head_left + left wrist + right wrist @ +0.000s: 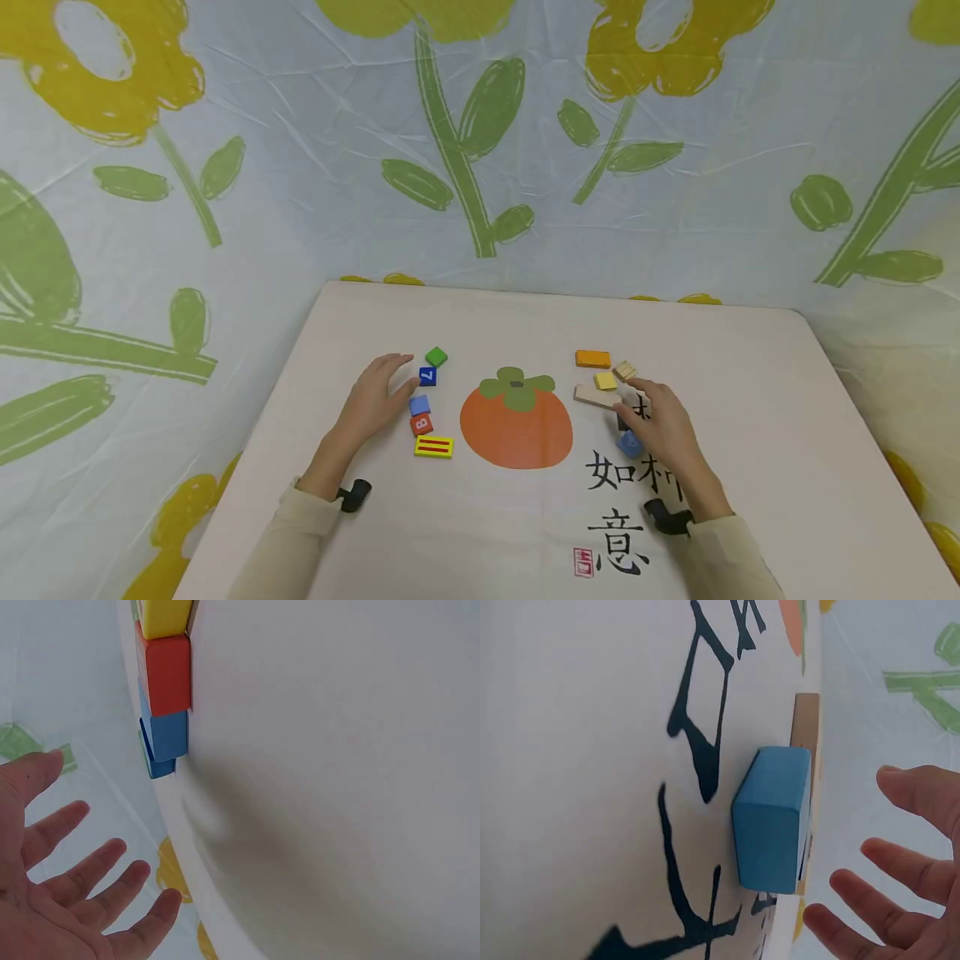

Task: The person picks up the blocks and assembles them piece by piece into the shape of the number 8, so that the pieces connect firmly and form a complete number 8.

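Left hand (pixel 373 396) and right hand (pixel 666 422) hang loosely spread, well apart.

Flower-patterned cloth (pixel 315 192) behind a pale table (pixel 757 417)

The pale desk (pixel 780 417) bears a printed orange persimmon (pixel 516 429). Green, navy, light-blue, red and red-striped yellow blocks (pixel 420 405) lie left of it; orange, yellow, pale wooden and blue blocks (pixel 605 381) lie right.

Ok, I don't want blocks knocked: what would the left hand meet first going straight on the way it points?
Probably the blue block marked 7, by the thumb of the left hand, whose fingers point toward the green block; height is unclear, so it may pass above.
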The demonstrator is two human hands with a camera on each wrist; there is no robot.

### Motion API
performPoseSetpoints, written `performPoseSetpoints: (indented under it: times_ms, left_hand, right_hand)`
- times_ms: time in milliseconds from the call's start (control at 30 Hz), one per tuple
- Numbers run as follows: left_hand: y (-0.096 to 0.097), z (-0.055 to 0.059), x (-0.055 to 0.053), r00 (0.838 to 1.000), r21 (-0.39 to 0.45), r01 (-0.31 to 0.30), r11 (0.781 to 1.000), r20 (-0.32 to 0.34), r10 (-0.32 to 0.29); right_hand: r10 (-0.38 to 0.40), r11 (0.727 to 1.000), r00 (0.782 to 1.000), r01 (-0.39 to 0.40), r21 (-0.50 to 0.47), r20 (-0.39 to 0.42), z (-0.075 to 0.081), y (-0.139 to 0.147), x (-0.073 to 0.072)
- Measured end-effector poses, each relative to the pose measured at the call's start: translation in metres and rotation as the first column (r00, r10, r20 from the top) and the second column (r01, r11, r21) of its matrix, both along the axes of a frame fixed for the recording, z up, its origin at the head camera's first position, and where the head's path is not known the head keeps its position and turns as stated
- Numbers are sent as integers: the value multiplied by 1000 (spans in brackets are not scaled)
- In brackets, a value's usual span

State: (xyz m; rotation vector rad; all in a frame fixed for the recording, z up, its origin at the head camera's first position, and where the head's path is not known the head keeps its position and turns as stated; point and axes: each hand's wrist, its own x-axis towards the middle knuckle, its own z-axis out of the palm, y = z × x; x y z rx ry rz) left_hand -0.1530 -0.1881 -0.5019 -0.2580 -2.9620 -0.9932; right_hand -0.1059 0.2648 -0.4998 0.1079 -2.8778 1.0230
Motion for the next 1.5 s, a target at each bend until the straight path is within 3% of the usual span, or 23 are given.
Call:
performPoseSetpoints:
  times_ms: [367,700,1033,1500]
  left_hand:
    - [0,-5,-23,995,46,26,999,94,-30]
    - [3,-13,-36,991,-4,55,998,123,-54]
    - [9,-14,-39,990,-149,28,988,141,-6]
    - [11,-15,-38,992,-183,2,983,127,22]
  right_hand:
    - [-12,1000,997,13,-17,76,-9,-6,-10]
    - [-75,997,990,71,40,121,-12,-8,-16]
    - [-88,992,987,75,100,137,-13,-11,-20]
    - [-101,990,984,85,115,146,-13,-14,-19]
